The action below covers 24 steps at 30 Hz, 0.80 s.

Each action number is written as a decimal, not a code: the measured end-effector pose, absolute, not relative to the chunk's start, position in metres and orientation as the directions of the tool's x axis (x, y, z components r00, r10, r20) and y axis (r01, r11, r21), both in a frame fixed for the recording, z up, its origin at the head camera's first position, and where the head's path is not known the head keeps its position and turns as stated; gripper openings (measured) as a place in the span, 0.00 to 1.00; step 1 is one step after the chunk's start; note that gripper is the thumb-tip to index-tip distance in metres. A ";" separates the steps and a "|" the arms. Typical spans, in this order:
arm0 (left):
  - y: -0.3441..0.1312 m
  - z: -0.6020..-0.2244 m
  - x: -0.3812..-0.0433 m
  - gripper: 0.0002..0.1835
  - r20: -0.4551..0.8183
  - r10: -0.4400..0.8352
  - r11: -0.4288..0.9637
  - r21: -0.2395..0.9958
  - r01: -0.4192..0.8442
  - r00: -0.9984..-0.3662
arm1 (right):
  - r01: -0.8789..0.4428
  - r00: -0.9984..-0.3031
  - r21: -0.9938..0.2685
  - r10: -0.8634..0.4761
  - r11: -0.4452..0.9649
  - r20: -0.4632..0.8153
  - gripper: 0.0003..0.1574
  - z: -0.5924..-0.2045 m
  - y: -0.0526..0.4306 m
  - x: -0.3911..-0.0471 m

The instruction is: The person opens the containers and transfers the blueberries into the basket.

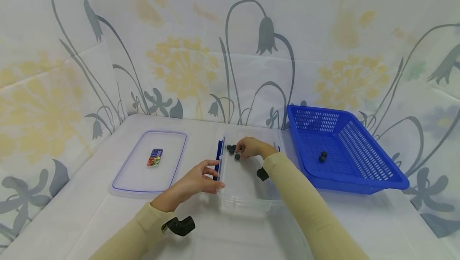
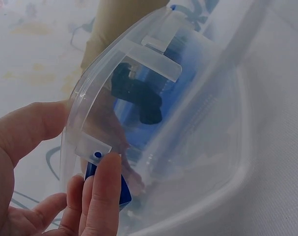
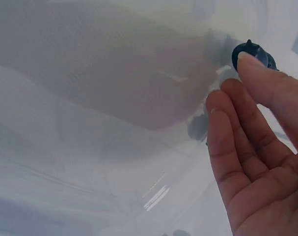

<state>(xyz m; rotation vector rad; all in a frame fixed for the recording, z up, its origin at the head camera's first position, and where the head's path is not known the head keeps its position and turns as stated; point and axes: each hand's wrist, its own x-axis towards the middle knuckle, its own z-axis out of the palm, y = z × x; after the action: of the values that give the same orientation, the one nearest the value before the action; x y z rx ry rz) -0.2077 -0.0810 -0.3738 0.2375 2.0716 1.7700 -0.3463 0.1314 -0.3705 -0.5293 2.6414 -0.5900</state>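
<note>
A clear plastic storage box (image 1: 246, 203) with a blue side latch (image 1: 218, 152) stands in the middle of the table. My left hand (image 1: 199, 178) grips its left rim; in the left wrist view the fingers curl round the latch (image 2: 124, 189) while the thumb lies at the rim. Inside the box, several small dark balls (image 1: 231, 149) sit together towards the far left. My right hand (image 1: 250, 148) reaches in among them. In the right wrist view its thumb and fingers pinch a dark ball (image 3: 244, 53) with a small nub, partly hidden by the thumb.
To the right stands a blue slatted basket (image 1: 366, 182), with dark balls (image 1: 322, 156) on its floor. A clear lid (image 1: 138, 184) with a blue-lined edge and a printed label lies flat on the left. Behind the table hangs a flower-patterned cloth (image 1: 244, 72).
</note>
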 end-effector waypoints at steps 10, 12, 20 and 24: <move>-0.082 -0.374 -0.208 0.38 -0.188 0.385 0.183 0.975 -0.125 -0.903 | -0.303 -0.827 -0.461 -0.471 0.834 -0.306 0.14 -0.370 0.125 -0.344; -0.082 -0.374 -0.208 0.38 -0.188 0.386 0.182 0.975 -0.126 -0.903 | -0.318 -0.814 -0.467 -0.490 0.825 -0.313 0.15 -0.370 0.123 -0.343; -0.082 -0.373 -0.207 0.38 -0.190 0.386 0.179 0.975 -0.129 -0.903 | -0.357 -0.778 -0.479 -0.539 0.802 -0.323 0.13 -0.373 0.115 -0.341; -0.082 -0.373 -0.207 0.38 -0.194 0.380 0.182 0.974 -0.132 -0.904 | -0.408 -0.756 -0.510 -0.593 0.758 -0.277 0.13 -0.369 0.118 -0.344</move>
<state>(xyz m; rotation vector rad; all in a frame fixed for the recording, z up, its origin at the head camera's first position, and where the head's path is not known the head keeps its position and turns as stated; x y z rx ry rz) -0.2070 -0.0820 -0.3731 0.2335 2.0717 1.7701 -0.3444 0.1175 -0.3687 -0.7599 2.5278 -0.5943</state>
